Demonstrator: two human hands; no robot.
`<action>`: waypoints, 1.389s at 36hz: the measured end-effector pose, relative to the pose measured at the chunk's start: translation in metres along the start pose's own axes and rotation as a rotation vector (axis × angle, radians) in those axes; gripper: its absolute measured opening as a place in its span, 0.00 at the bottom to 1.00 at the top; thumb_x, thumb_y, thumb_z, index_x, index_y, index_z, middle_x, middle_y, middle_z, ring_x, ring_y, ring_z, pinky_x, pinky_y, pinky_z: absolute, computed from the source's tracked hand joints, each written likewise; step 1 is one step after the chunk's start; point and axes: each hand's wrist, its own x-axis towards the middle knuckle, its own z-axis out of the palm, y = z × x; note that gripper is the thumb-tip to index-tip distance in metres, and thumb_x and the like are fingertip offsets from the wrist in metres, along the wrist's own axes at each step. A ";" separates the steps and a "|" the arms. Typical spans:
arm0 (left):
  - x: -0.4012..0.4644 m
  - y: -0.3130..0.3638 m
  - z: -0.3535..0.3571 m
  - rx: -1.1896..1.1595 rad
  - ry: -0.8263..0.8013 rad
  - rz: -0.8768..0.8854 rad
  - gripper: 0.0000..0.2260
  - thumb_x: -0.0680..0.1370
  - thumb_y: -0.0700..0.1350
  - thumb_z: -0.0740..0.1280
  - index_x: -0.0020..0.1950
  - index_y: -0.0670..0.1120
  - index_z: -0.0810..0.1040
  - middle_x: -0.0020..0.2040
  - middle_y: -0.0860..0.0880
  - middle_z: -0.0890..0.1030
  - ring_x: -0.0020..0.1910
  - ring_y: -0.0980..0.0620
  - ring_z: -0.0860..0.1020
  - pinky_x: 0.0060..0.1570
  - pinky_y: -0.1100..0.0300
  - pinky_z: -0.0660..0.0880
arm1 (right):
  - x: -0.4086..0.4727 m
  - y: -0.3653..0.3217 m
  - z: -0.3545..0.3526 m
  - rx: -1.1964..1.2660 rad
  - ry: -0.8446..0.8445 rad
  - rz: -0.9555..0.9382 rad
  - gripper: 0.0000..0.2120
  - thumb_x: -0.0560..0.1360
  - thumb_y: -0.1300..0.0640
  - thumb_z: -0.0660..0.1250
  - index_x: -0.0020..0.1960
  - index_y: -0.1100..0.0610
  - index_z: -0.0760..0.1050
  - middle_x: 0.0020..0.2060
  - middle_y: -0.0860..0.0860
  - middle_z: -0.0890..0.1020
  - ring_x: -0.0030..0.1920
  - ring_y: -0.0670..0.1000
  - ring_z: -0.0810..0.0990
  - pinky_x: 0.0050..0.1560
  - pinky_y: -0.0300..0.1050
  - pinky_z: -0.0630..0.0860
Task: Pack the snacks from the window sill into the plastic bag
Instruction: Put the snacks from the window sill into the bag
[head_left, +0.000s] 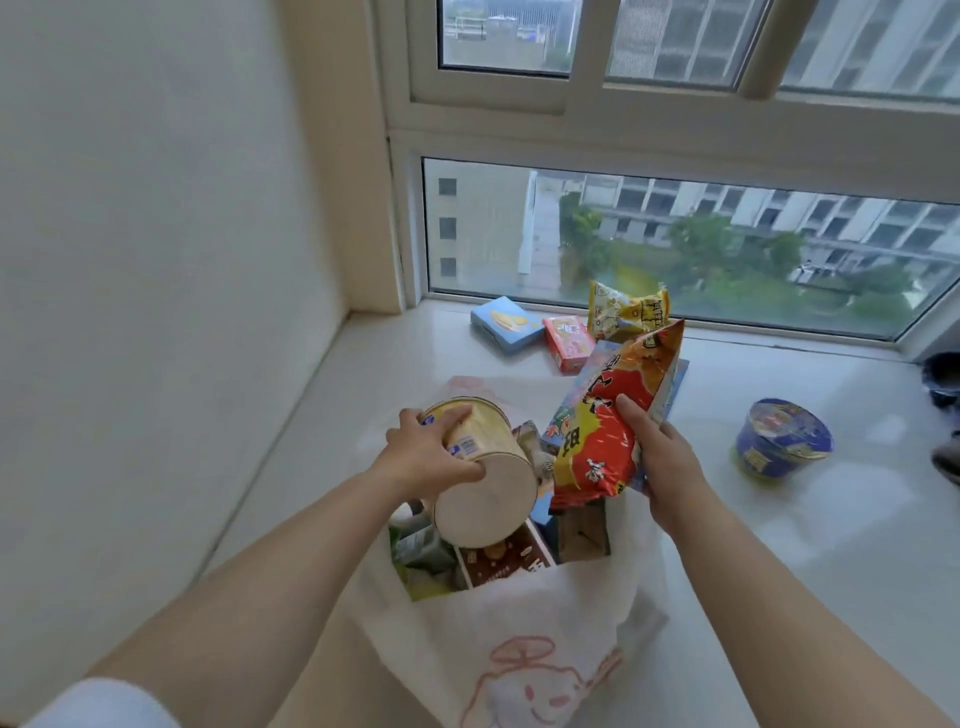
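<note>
Snacks are split between two places: several already fill the white plastic bag (519, 639), and others lie on the window sill (779, 519) beyond it. The bag stands open on the sill, its mouth crowded with a brown box (498, 558) and other packets. Directly above that mouth, the left hand (426, 457) holds a yellow can (483, 467) tilted on its side, fingers (457, 418) curled over its wall and thumb pressed at the rim of its pale base. Just right of the can, the right hand (660, 467) grips a red and orange packet (608, 421) near its lower half, thumb wrapped across the front and the other fingers hidden behind; a blue-edged packet seems to be clamped behind it, though I cannot tell for sure.

Beyond the bag, near the window glass, lie a blue box (506, 323), a small red box (568, 343) and a yellow packet (626, 310). Well to the right of the bag stands a blue noodle bowl (783, 437).

The bag looks nearly full, so the likely trouble is room. Pushing the can onto the stacked boxes could leave it perched and rolling out, since it is round and held sideways. The thin bag has no hand steadying it, so a shove could topple it or fold its rim inward. The packet is puffy and could crush or burst if it is forced into a tight gap.
</note>
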 end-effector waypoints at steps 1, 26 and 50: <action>0.005 0.006 0.000 0.002 0.014 0.020 0.36 0.68 0.58 0.70 0.73 0.67 0.56 0.68 0.45 0.57 0.68 0.42 0.61 0.64 0.53 0.66 | 0.000 0.000 0.001 0.005 0.011 -0.003 0.19 0.71 0.45 0.70 0.58 0.49 0.69 0.53 0.52 0.81 0.52 0.55 0.81 0.55 0.53 0.78; 0.006 0.023 0.087 0.141 -0.099 0.284 0.46 0.66 0.70 0.68 0.72 0.69 0.39 0.75 0.56 0.43 0.76 0.45 0.43 0.73 0.42 0.56 | -0.001 -0.018 -0.010 -0.089 -0.057 -0.076 0.13 0.74 0.50 0.68 0.56 0.51 0.73 0.49 0.52 0.83 0.50 0.55 0.82 0.52 0.53 0.78; -0.008 -0.092 -0.003 -0.198 0.172 -0.430 0.16 0.81 0.48 0.58 0.56 0.37 0.78 0.58 0.38 0.78 0.57 0.39 0.75 0.46 0.60 0.67 | -0.037 0.079 0.119 -0.786 -0.217 -0.075 0.23 0.66 0.43 0.72 0.57 0.51 0.74 0.57 0.53 0.71 0.50 0.50 0.74 0.51 0.42 0.75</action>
